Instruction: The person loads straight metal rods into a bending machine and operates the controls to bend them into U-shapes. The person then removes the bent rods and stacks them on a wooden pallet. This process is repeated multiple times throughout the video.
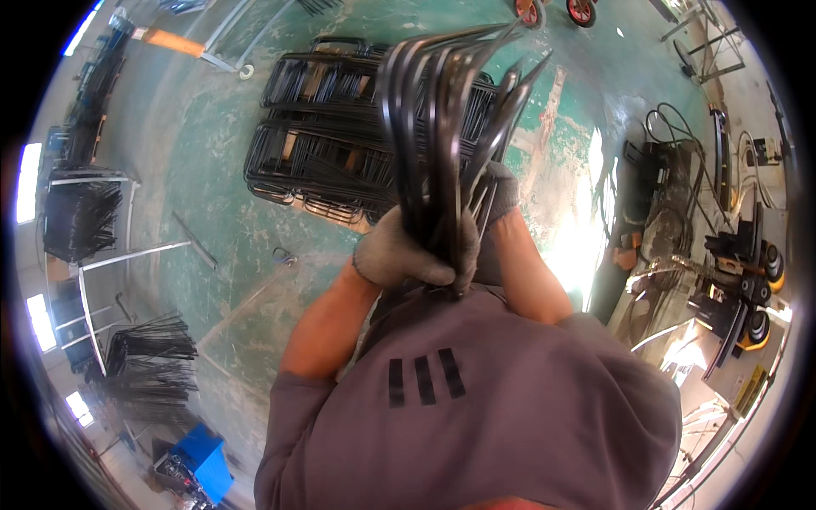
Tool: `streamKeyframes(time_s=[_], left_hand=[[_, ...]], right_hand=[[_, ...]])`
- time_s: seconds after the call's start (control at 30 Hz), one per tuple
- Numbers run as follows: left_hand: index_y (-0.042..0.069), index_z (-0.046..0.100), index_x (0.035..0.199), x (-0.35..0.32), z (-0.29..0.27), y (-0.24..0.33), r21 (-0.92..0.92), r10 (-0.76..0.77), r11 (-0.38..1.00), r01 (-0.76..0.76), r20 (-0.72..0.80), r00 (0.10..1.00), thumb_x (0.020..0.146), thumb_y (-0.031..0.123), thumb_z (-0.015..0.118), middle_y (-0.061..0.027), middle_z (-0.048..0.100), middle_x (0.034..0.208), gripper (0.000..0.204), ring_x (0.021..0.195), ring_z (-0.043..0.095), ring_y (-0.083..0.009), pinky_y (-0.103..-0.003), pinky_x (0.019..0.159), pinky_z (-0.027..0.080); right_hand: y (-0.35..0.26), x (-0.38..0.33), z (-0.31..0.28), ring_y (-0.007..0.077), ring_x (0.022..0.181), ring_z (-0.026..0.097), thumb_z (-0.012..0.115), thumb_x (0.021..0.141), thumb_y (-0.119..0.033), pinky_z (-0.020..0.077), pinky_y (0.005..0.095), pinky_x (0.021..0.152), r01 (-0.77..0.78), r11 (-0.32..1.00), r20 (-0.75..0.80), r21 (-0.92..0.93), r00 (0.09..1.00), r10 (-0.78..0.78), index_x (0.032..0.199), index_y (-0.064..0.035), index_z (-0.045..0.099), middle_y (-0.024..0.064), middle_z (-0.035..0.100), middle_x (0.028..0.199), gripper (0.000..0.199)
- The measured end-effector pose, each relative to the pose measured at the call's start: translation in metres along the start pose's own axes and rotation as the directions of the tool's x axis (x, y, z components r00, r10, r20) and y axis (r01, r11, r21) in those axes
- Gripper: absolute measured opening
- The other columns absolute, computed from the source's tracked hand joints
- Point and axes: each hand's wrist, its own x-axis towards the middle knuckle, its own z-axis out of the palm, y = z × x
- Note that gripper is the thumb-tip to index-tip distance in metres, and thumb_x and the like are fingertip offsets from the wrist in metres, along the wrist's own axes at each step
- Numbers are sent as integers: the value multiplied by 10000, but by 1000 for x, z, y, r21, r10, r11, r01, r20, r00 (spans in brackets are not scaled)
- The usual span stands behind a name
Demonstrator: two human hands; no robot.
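Note:
A bundle of bent black metal rods (438, 110) stands up in front of my chest, curved at its upper end. My left hand (395, 251), in a grey knit glove, is closed around the lower part of the bundle, thumb across the front. My right hand (503, 189), gloved alike, grips its far right side; its fingers are partly hidden behind the rods. Beyond the bundle, stacks of black bent-rod frames (323, 127) lie low over the floor, partly covered by what I hold.
Green worn floor (229, 229) surrounds me. To the left stand a pale metal rack (127, 255), hanging dark rods (153, 348) and a blue box (204, 463). Machinery with cables (739, 272) lines the right side. Red wheels (581, 10) show at the far edge.

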Motion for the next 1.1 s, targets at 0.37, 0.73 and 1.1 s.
streamKeyframes(time_s=[0.37,0.73,1.1], left_hand=[[-39,614,1210,43,-28,-18,20,279,951,-308,-483,830,705,32,935,-181,742,892,603,803,756,-283,-398,739,639],[55,558,1468,-14,-132,-153,-70,130,842,-536,-936,326,975,362,765,-183,646,1391,616,1182,665,-338,-545,1131,489],[-4,584,1310,-17,-254,-274,-86,-107,923,-375,-994,-36,980,137,715,-121,660,1148,382,982,678,-279,-445,899,579]], right_hand=[[-100,139,-14,224,549,601,643,954,-102,487,372,484,-219,959,-248,-179,954,171,863,-47,608,90,602,639,111],[-79,181,-80,224,510,567,691,870,-76,439,378,451,-233,656,-539,-718,782,-313,846,-18,627,91,564,624,90],[-24,238,-154,228,563,597,699,799,2,497,390,500,-226,475,-498,-850,636,-589,1009,29,614,94,612,723,228]])
